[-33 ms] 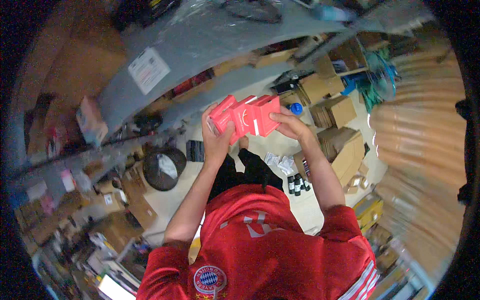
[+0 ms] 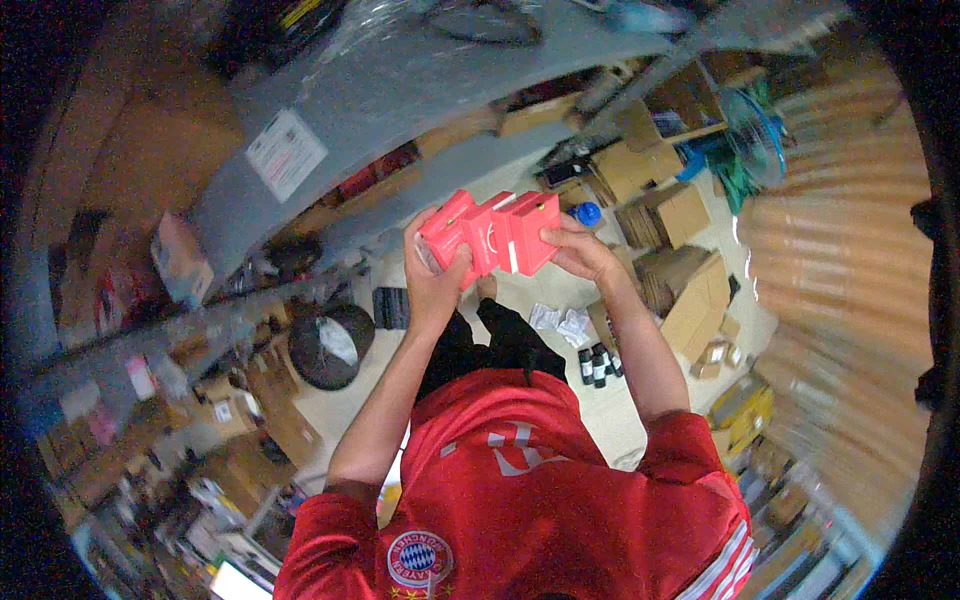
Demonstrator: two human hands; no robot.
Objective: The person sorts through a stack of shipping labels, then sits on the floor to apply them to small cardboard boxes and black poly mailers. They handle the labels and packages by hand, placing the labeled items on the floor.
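Observation:
Small red boxes are pressed side by side in a row between my two hands, held up in front of me above the floor. They sit slightly out of line, and white edges show between some of them. My left hand is closed round the left end, thumb lying across the front. At the right end, my right hand grips the box there, its thumb on the near face and its other fingers mostly hidden behind.
A grey shelf crosses the far side. Open cardboard boxes stand on the floor at right, near dark bottles and white crumpled packaging. A round black bin is at left, beside cluttered shelving. Brown corrugated sheeting lines the right.
The shelves and floor items have shifted slightly in the picture as the view moves. Both hands keep the same hold on the red boxes.

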